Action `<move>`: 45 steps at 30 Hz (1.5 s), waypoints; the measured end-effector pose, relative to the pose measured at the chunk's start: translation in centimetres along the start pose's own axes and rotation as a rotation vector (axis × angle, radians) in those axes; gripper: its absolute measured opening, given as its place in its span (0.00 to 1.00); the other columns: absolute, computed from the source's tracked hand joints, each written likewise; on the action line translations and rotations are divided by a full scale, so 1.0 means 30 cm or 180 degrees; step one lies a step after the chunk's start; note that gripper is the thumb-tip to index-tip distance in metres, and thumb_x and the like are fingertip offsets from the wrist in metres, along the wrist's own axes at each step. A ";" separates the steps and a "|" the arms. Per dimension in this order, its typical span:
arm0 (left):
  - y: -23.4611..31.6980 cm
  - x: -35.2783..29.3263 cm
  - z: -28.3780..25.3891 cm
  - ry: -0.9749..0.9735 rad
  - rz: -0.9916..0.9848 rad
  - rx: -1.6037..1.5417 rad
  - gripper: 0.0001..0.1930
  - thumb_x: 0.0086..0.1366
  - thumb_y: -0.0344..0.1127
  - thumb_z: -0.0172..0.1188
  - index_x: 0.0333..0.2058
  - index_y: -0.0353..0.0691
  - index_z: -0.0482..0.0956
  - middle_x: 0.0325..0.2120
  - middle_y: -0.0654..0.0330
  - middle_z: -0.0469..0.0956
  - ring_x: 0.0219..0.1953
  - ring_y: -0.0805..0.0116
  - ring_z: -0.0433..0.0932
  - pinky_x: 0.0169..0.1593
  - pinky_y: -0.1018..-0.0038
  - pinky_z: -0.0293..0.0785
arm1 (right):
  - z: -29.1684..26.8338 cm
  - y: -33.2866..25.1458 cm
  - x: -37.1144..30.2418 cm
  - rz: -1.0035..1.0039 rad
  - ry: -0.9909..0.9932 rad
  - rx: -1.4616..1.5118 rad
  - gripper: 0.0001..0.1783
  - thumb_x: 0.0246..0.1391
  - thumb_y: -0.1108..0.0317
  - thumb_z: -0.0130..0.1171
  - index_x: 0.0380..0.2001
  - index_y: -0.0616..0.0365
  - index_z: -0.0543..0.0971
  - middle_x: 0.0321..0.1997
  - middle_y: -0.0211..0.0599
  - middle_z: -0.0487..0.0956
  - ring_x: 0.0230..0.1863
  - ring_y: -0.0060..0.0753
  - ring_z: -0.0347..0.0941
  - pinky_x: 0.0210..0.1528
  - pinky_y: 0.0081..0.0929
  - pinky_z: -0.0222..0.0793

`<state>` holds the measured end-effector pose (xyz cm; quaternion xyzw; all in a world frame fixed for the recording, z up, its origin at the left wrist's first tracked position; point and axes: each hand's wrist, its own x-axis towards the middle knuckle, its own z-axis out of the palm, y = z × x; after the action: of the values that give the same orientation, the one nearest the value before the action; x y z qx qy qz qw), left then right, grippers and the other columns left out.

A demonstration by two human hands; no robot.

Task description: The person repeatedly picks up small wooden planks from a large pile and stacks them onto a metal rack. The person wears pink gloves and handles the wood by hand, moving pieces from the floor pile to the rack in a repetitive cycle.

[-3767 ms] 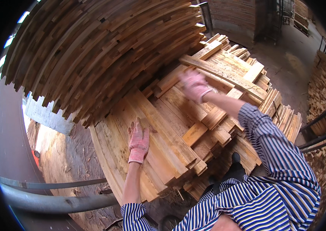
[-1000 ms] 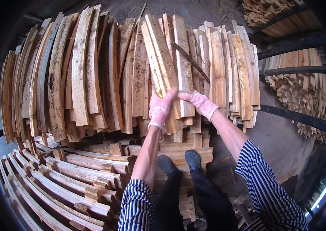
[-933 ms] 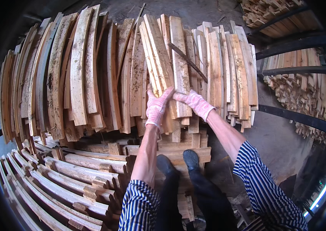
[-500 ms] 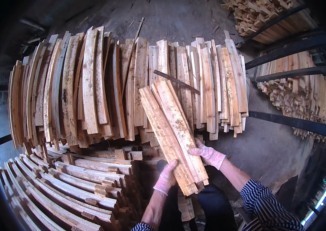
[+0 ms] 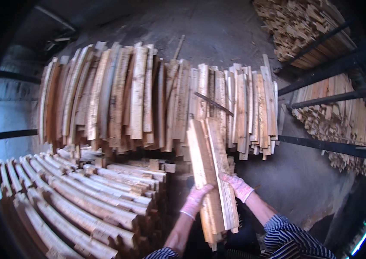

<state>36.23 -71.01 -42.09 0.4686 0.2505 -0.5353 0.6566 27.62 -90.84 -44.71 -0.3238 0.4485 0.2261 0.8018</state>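
Note:
Between my hands I hold a few rough wooden boards [image 5: 201, 162], long and pale with brown bark-like patches. They stand almost lengthwise in front of me, their far ends over the near edge of a big board stack [image 5: 137, 95]. My left hand [image 5: 196, 199], in a pale pinkish work glove, is closed round the left edge of the boards. On the right edge my right hand [image 5: 237, 187], gloved alike, grips them with the thumb on top. The fingers underneath are hidden, and so is the exact number of boards.
At the lower left, boards lie in spaced layers on a crosswise-stacked pile [image 5: 88, 203]. A thin dark stick [image 5: 213, 103] rests on the big stack. Dark metal bars [image 5: 327, 146] run along the right, with more wood piles [image 5: 334, 112] behind them.
The held boards have turned closer to lengthwise, and gaps between them show differently. Both hands still grip their sides. The whole view has shifted, with the stacks now lower and farther right.

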 end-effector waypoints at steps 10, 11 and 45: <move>0.192 -0.659 0.294 -0.0190 0.1447 -0.0460 0.38 0.54 0.36 0.77 0.61 0.35 0.68 0.49 0.57 0.79 0.50 0.64 0.79 0.56 0.64 0.76 | 0.089 -0.320 -0.437 0.0006 -0.0955 -0.0327 0.18 0.60 0.71 0.60 0.53 0.62 0.80 0.47 0.36 0.82 0.49 0.32 0.79 0.56 0.35 0.73; 0.215 -0.723 0.308 -0.0079 0.1587 -0.0319 0.38 0.53 0.36 0.77 0.61 0.35 0.68 0.49 0.57 0.79 0.50 0.64 0.78 0.57 0.64 0.76 | 0.119 -0.339 -0.449 -0.0065 -0.1058 -0.0445 0.19 0.60 0.70 0.60 0.54 0.62 0.80 0.48 0.36 0.82 0.49 0.31 0.79 0.55 0.34 0.74; 0.019 -2.484 -0.696 0.1567 0.3793 -0.1427 0.21 0.64 0.44 0.65 0.50 0.36 0.78 0.39 0.56 0.84 0.40 0.62 0.84 0.48 0.66 0.84 | 2.224 0.249 -1.442 -0.4411 -0.1538 -0.6434 0.48 0.52 0.36 0.60 0.62 0.64 0.63 0.53 0.66 0.74 0.54 0.63 0.74 0.54 0.52 0.71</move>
<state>17.90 -17.67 10.91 0.4872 0.1966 0.1047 0.8444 39.54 -40.65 16.26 -0.9125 -0.3493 0.0532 0.2063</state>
